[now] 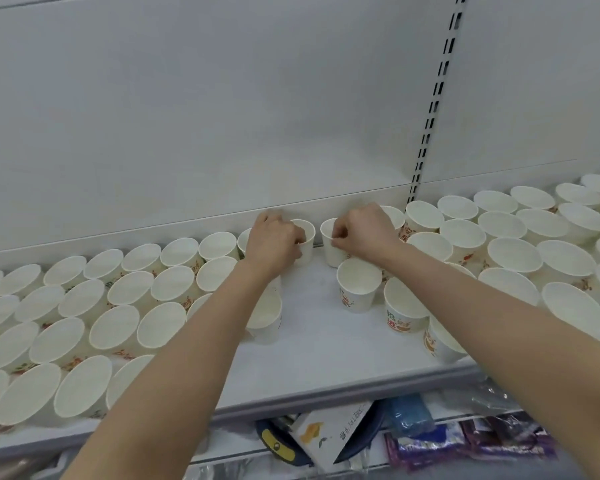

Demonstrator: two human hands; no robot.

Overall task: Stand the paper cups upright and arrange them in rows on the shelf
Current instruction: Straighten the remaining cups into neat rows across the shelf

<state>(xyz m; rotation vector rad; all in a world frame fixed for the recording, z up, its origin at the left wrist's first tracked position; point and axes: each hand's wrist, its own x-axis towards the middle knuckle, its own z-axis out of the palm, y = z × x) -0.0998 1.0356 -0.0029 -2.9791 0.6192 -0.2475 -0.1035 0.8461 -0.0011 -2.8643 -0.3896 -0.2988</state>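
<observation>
Several white paper cups stand upright in rows on the white shelf [312, 344], one group at the left [115, 327] and one at the right [513, 254]. At the back of the gap between them, my left hand [274, 244] grips an upright cup [307, 252] by its rim. My right hand [364, 233] pinches the rim of another upright cup [330, 251] just to the right of it. The two held cups stand a little apart. More upright cups [359, 287] stand just in front of my right hand, and one [265, 317] lies partly hidden under my left forearm.
The shelf's grey back wall [222, 116] rises right behind the held cups, with a slotted upright [433, 109] at the right. Below the shelf's front edge, a lower shelf holds a white carton [326, 434], blue and purple packets [465, 441] and other goods.
</observation>
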